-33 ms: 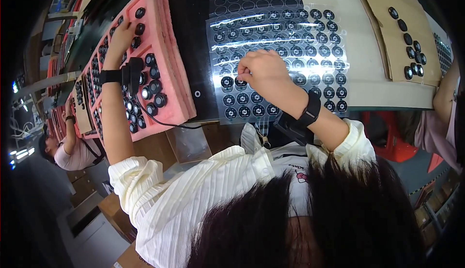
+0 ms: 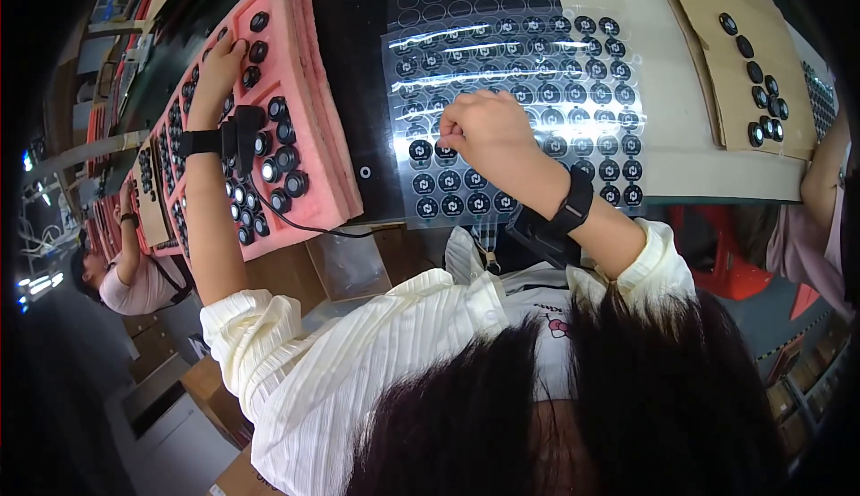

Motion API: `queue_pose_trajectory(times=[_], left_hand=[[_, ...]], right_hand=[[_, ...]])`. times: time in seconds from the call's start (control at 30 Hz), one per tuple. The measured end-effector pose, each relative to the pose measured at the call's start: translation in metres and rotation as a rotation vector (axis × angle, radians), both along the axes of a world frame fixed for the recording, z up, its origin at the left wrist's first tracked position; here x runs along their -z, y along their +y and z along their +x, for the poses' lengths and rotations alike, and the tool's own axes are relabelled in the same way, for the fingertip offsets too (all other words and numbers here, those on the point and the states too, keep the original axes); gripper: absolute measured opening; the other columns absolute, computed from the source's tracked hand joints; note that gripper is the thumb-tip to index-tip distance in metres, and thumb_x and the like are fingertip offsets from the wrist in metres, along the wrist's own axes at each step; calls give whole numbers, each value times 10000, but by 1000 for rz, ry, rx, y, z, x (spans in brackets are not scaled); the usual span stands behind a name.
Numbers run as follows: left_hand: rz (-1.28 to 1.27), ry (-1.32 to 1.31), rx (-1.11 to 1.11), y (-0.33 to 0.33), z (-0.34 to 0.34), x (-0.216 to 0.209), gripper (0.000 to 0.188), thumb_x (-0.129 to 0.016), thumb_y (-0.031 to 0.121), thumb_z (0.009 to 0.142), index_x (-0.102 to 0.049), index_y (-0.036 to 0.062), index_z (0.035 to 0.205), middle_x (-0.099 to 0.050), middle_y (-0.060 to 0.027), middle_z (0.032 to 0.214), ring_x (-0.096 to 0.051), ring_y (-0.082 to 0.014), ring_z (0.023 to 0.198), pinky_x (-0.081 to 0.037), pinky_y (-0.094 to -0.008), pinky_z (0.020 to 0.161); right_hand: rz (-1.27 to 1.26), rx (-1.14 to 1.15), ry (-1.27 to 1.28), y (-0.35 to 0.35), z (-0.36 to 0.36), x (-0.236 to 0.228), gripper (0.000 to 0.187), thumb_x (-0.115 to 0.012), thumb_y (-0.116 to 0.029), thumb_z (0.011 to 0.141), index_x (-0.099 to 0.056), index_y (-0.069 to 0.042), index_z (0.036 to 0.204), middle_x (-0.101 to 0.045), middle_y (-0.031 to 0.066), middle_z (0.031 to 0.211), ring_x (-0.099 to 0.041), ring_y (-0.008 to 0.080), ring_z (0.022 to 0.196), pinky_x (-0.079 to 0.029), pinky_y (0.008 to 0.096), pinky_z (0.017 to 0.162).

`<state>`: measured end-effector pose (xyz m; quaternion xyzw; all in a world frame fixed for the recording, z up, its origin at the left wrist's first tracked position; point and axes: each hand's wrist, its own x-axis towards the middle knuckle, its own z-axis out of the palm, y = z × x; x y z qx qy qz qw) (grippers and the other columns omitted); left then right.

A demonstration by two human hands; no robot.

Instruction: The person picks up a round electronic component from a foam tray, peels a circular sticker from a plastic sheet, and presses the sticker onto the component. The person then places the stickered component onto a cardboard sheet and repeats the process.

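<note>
My left hand (image 2: pixel 219 70) reaches into a pink foam tray (image 2: pixel 327 129) on the left. Its fingers are curled together among small round black parts (image 2: pixel 259 51); what they hold, if anything, is hidden. Several more of these parts, some with shiny silver faces, fill the tray's compartments. Over a clear sheet (image 2: pixel 394 75) at the centre, my right hand (image 2: pixel 491 129) is closed, thumb and finger pinched together. Just below those fingertips is a round black sticker (image 2: pixel 445 152) with a white mark, one of many in rows. Whatever sits in the pinch is too small to make out.
Right of the sheet lies brown cardboard (image 2: pixel 717 66) bearing several round black parts (image 2: pixel 755 71). A black cable (image 2: pixel 309 230) crosses the tray's near edge. A red stool (image 2: pixel 730 267) stands beyond the table edge. One person (image 2: pixel 134 272) is at far left, another person's arm (image 2: pixel 820 169) at far right.
My left hand has shifted slightly and its fingers have curled in more among the black parts. The right hand stays in place.
</note>
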<state>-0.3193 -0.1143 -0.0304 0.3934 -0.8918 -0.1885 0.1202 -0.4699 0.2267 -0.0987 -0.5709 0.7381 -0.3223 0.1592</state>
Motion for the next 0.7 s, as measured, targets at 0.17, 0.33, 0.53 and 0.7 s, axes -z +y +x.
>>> queue_pose_trajectory(times=[0.17, 0.33, 0.53, 0.7], left_hand=[[-107, -218, 29, -10, 12, 9, 413, -454, 209, 833, -418, 0, 1187, -512, -201, 1108, -491, -264, 1041, -347, -278, 881], [163, 109, 117, 1, 17, 18, 407, -459, 162, 825, -407, 10, 1199, -495, -211, 1123, -478, -279, 1057, -352, -283, 881], [-626, -18, 295, 52, -23, -4, 314, -481, 117, 785, -494, 10, 1080, -540, -216, 986, -516, -335, 926, -420, -347, 774], [-183, -304, 771, 161, -73, -4, 334, -640, 285, 666, -540, 36, 864, -550, -147, 834, -539, -314, 822, -432, -373, 687]], right_hand=[[20, 12, 24, -3, -2, 1, 124, -651, -199, 652, -565, -110, 645, -551, -2, 673, -524, 188, 731, -369, 327, 674], [40, -13, 44, -4, -3, 0, 127, -651, -200, 650, -563, -108, 642, -555, 5, 680, -527, 194, 742, -369, 329, 675], [116, -29, 62, -3, -4, 1, 137, -652, -206, 648, -561, -104, 643, -562, 12, 690, -531, 207, 742, -368, 343, 665], [156, -65, 90, -5, -6, -10, 96, -653, -158, 655, -587, -97, 688, -572, 13, 711, -538, 169, 728, -392, 314, 660]])
